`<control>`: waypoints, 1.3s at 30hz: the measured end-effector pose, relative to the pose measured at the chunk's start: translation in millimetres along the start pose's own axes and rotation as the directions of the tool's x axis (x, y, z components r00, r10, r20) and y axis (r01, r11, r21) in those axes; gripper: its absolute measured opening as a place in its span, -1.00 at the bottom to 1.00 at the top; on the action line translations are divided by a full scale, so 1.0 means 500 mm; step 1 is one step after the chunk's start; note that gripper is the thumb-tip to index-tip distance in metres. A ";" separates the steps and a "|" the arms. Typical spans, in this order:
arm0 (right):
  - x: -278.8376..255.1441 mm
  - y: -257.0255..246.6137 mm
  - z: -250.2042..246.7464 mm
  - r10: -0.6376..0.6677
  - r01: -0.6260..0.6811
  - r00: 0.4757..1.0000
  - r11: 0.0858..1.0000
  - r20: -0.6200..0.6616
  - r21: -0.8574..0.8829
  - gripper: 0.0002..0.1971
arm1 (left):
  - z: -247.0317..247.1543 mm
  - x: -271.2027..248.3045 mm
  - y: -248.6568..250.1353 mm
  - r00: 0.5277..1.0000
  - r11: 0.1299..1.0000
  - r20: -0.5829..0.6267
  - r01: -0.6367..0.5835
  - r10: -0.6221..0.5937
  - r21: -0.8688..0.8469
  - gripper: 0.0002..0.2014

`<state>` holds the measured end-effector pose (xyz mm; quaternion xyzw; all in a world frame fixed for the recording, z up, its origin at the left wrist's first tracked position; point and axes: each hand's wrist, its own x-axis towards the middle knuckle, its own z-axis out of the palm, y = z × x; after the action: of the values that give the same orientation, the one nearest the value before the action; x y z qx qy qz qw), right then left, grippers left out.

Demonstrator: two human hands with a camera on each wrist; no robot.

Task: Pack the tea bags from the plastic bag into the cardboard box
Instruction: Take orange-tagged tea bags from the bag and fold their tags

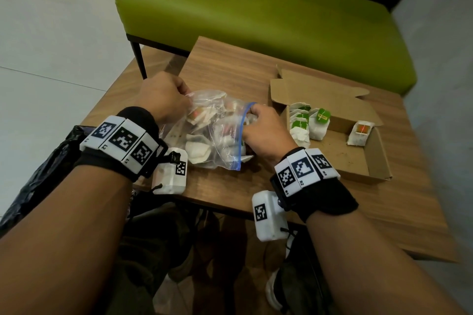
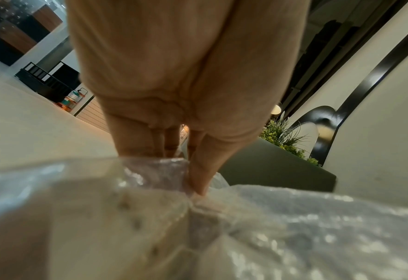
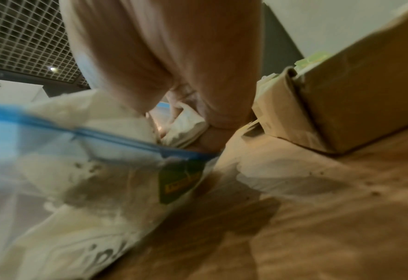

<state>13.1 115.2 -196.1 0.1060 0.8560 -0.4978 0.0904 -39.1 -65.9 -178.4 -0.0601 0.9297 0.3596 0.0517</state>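
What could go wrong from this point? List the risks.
1. The right hand is reaching into the plastic bag at its blue zip edge among crowded tea bags; strings may tangle, so several could come out together.
2. A tea bag lies at the bag's mouth by the table edge; a tug by the left hand might spill it.
3. Loose specks in the cardboard box suggest the bags may tear.

The left wrist band (image 1: 120,139) carries the small marks "L2" and "L1" under its square code patches; the right wrist band (image 1: 304,170) carries "R1" and "R2". Tea-bag tag print is unreadable.
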 end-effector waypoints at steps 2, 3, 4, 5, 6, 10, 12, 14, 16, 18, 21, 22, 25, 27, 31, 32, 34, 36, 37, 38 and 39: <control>-0.003 0.001 0.001 -0.026 0.026 1.000 1.000 0.007 0.017 -0.58 | 0.001 0.000 0.001 1.000 1.000 0.000 0.010 -0.010 -0.008 -0.80; -0.005 0.003 0.002 -0.036 0.036 0.999 0.999 0.012 0.030 -0.57 | 0.001 0.000 0.001 1.000 1.000 -0.002 0.012 -0.012 -0.013 -0.79; -0.009 0.002 0.003 -0.035 0.034 0.999 0.998 0.012 0.049 -0.57 | 0.001 0.000 0.002 1.000 1.000 -0.004 0.012 -0.012 -0.014 -0.79; -0.012 0.002 0.005 -0.030 0.030 1.000 0.998 0.003 0.062 -0.58 | 0.001 -0.001 0.003 1.000 1.000 -0.006 0.012 -0.012 -0.014 -0.79; -0.013 0.002 0.007 -0.025 0.026 1.000 0.997 -0.011 0.078 -0.55 | 0.002 0.000 0.004 1.000 1.000 -0.007 0.011 -0.011 -0.013 -0.79; -0.002 0.012 0.008 -0.005 0.007 1.000 0.993 -0.020 0.115 -0.37 | 0.003 0.002 0.003 1.000 0.999 -0.001 0.009 -0.009 -0.034 -0.79; -0.004 0.010 0.004 0.006 -0.003 1.000 0.988 -0.018 0.152 -0.40 | 0.004 0.003 0.001 1.000 0.999 0.008 0.009 -0.009 -0.052 -0.81; -0.007 0.008 0.001 0.017 -0.012 1.000 0.983 -0.021 0.185 -0.53 | 0.004 0.004 0.000 1.000 0.999 0.003 0.009 -0.008 -0.052 -0.81; -0.006 0.012 -0.005 0.028 -0.024 0.999 0.978 -0.018 0.208 -0.71 | 0.003 0.005 -0.001 1.000 0.999 -0.008 0.008 -0.009 -0.046 -0.80; -0.006 0.018 -0.012 0.071 -0.069 0.997 0.957 0.005 0.283 -0.85 | 0.004 0.005 0.000 1.000 0.999 -0.018 0.008 -0.009 -0.049 -0.79; -0.011 0.014 -0.022 0.110 -0.102 0.994 0.919 0.000 0.381 -0.76 | 0.006 0.004 0.000 0.999 0.998 -0.032 0.019 -0.021 -0.065 -0.82; -0.013 0.011 -0.025 0.122 -0.099 0.992 0.908 -0.032 0.407 -0.76 | 0.006 0.005 -0.001 0.999 0.998 -0.042 0.020 -0.022 -0.066 -0.85; -0.015 0.003 -0.033 0.178 -0.079 0.975 0.838 -0.133 0.540 -0.80 | 0.004 0.007 -0.001 0.996 0.999 -0.084 0.019 -0.023 -0.046 -0.93; -0.015 -0.002 -0.037 0.216 -0.072 0.963 0.782 -0.160 0.619 -0.81 | 0.003 0.008 -0.002 0.995 0.999 -0.095 0.019 -0.022 -0.032 -0.93; -0.015 -0.011 -0.048 0.247 -0.013 0.947 0.669 -0.206 0.743 -0.77 | 0.006 0.008 -0.003 0.995 0.999 -0.094 0.028 -0.030 -0.023 -0.91; -0.015 -0.011 -0.050 0.241 -0.001 0.948 0.655 -0.207 0.756 -0.76 | 0.007 0.008 -0.003 0.995 0.999 -0.097 0.030 -0.032 -0.019 -0.91; -0.017 -0.012 -0.047 0.239 -0.024 0.956 0.642 -0.171 0.766 -0.73 | 0.009 0.008 -0.002 0.994 0.999 -0.100 0.033 -0.034 -0.009 -0.93; -0.020 -0.006 -0.037 0.254 -0.120 0.965 0.644 -0.063 0.756 -0.75 | 0.009 0.008 -0.001 0.995 0.999 -0.095 0.037 -0.039 -0.015 -0.93; -0.021 -0.002 -0.033 0.264 -0.172 0.965 0.645 -0.006 0.745 -0.75 | 0.009 0.008 0.001 0.995 0.999 -0.090 0.042 -0.043 -0.017 -0.92; -0.022 0.003 -0.029 0.270 -0.211 0.962 0.643 0.041 0.736 -0.74 | 0.009 0.007 0.002 0.995 0.999 -0.087 0.045 -0.046 -0.016 -0.92; -0.023 0.005 -0.026 0.273 -0.236 0.959 0.636 0.073 0.735 -0.73 | 0.010 0.007 0.002 0.995 0.999 -0.087 0.047 -0.048 -0.013 -0.91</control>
<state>24.0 126.6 -189.1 0.2639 0.5606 -0.7798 0.0897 -42.4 -62.1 -181.7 -0.0981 0.9274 0.3604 0.0190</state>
